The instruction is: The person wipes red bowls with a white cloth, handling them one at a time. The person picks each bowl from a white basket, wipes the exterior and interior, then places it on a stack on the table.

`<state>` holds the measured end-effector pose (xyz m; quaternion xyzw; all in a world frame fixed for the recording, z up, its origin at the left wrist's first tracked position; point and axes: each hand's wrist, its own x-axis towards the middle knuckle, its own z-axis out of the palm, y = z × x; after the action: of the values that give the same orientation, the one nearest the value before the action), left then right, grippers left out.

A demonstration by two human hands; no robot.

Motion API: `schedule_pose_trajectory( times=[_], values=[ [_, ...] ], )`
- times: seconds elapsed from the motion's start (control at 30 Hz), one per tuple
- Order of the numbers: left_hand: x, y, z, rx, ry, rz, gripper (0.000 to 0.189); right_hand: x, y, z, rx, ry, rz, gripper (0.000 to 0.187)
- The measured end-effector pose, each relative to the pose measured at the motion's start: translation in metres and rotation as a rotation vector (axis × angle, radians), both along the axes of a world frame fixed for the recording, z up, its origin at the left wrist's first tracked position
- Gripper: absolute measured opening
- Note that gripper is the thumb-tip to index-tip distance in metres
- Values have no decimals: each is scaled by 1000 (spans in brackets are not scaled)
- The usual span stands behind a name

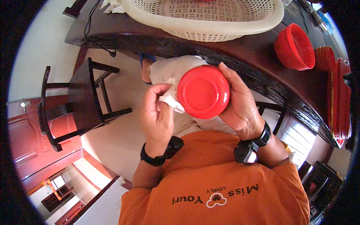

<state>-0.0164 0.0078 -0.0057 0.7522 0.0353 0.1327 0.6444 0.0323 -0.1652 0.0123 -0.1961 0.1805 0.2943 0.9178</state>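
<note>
A glossy red bowl [201,92] is held above my lap, its round base turned up towards me. My right hand [240,102] grips it along its right side, the thumb near the far rim. In my left hand [157,109] a crumpled white tissue [172,99] is pinched between thumb and fingers, at the bowl's left edge. Whether the tissue presses against the bowl I cannot tell. The far side of the bowl and its inside are hidden from me.
A cream plastic basket [208,26] stands on the dark wooden table [112,26] ahead. To its right are stacked red bowls [294,47], smaller red bowls [324,57] and a row of red dishes [339,104]. A dark wooden chair [84,95] stands at left; a cable plug [112,53] hangs off the table.
</note>
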Motion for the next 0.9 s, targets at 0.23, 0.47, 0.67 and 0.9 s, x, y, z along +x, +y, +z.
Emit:
schedule_pose_trajectory(
  times=[0.23, 0.47, 0.67, 0.9],
  values=[
    [-10, -15, -10, 559, -370, 58, 26, 9, -2, -16, 259, -5, 10, 38],
    [-14, -26, -8, 853, -541, -230, 45, 7, -3, -12, -16, -22, -139, 40],
    [-10, -41, 4, 985, -727, -309, 27, -1, -1, -3, -315, -209, -210, 30],
    [0, -35, 16, 871, -526, -124, 33, -12, -2, -2, -379, -506, -108, 28]
  ],
)
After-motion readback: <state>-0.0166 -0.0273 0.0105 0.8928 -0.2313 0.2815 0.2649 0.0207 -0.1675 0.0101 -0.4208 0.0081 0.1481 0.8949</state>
